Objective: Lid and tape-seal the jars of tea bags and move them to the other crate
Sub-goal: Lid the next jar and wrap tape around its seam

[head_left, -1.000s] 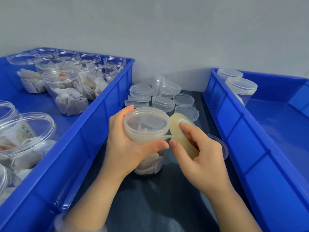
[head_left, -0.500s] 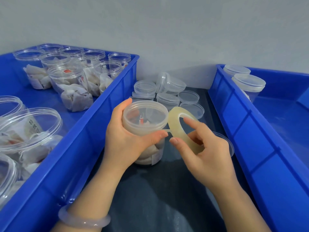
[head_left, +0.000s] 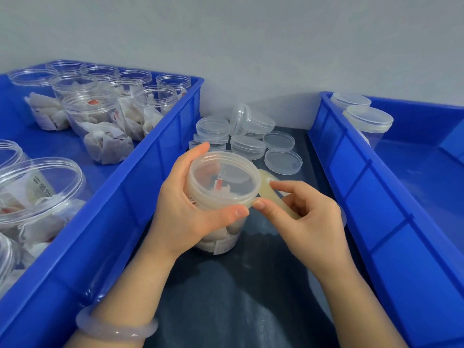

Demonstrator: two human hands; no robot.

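A clear lidded jar of tea bags (head_left: 223, 187) stands on the dark surface between two blue crates. My left hand (head_left: 185, 209) grips it around the lid rim, thumb in front. My right hand (head_left: 301, 217) holds a roll of clear tape (head_left: 272, 187) pressed close against the jar's right side, thumb tip at the lid edge. The left crate (head_left: 140, 177) holds several open jars of tea bags (head_left: 100, 126). The right crate (head_left: 376, 187) holds two lidded jars (head_left: 367, 120) at its far corner.
A pile of loose clear lids (head_left: 246, 136) lies on the dark surface behind the jar, against the grey wall. The two crate walls hem in the narrow strip where my hands work. A pale bangle (head_left: 115, 329) circles my left wrist.
The tape roll has moved in against the jar's side, and my right thumb now meets the lid edge. The view has tilted down a little.
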